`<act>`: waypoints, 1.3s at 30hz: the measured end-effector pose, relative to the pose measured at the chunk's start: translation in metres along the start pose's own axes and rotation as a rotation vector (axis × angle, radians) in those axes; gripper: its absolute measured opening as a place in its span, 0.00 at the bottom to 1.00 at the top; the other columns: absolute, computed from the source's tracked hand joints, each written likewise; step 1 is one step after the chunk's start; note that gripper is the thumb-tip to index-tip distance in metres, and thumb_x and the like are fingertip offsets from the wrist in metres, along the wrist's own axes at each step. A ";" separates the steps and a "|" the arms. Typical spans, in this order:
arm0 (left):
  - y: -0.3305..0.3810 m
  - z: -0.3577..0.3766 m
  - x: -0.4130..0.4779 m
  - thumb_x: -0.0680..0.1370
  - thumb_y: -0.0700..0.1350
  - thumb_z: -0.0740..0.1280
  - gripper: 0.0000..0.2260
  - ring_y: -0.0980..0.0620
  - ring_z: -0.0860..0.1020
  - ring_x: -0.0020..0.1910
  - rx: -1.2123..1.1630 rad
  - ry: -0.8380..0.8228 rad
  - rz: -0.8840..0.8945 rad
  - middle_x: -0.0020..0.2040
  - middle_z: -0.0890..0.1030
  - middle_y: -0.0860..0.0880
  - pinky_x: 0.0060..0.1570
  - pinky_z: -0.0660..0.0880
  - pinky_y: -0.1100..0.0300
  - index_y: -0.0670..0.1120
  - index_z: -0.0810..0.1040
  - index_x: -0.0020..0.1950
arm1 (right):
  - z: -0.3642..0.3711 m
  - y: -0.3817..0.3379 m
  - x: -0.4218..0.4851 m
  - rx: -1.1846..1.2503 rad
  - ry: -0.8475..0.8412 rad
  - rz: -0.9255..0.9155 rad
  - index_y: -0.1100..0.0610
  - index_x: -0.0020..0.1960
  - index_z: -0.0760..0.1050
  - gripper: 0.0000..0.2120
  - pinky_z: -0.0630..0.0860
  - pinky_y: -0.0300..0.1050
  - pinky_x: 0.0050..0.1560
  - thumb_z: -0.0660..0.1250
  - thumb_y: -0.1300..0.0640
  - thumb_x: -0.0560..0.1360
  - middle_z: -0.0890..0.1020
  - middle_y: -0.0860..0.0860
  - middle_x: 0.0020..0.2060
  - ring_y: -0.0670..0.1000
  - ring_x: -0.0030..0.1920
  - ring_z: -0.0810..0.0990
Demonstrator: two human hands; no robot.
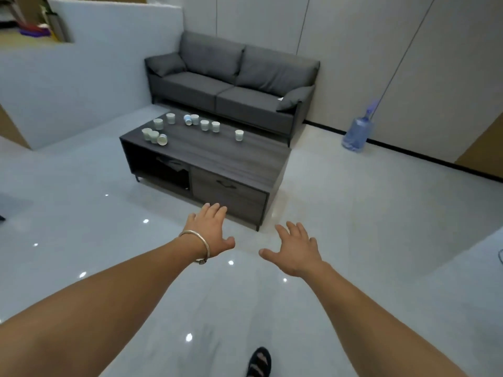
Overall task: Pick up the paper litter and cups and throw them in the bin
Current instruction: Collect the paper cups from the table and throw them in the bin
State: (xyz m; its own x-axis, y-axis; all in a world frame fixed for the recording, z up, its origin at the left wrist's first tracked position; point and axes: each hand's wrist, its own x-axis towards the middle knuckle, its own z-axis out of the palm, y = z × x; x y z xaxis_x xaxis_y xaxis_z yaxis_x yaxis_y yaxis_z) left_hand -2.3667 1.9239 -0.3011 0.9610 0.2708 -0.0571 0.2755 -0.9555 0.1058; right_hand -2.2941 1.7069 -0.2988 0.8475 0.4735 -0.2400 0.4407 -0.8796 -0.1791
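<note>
The left hand (211,235) and right hand (295,250) were held out released and empty, well short of the desk (231,156), where the paper cups (204,125) were scattered, some tipped. The cups would best be stacked before carrying. No writing could be read.

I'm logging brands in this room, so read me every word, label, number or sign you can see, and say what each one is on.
No text can be read anywhere in this view.
Cups on the coffee table: any print is too small and blurred to read.
Water bottle on the floor: no legible label.
</note>
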 end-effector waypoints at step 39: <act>-0.492 -0.058 0.505 0.72 0.60 0.64 0.39 0.48 0.49 0.76 -0.076 -0.051 -0.315 0.77 0.52 0.49 0.72 0.55 0.48 0.49 0.50 0.77 | -0.063 -0.385 0.690 0.011 -0.185 -0.248 0.50 0.79 0.49 0.43 0.62 0.60 0.72 0.59 0.30 0.73 0.53 0.52 0.78 0.57 0.76 0.54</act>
State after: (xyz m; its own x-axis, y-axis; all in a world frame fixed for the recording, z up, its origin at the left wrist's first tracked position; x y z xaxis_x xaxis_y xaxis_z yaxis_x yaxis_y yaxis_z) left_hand -2.0155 2.5377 -0.3239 0.8260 0.5437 -0.1485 0.5622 -0.8135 0.1486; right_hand -1.8598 2.3692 -0.3355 0.6458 0.6746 -0.3575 0.6231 -0.7363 -0.2639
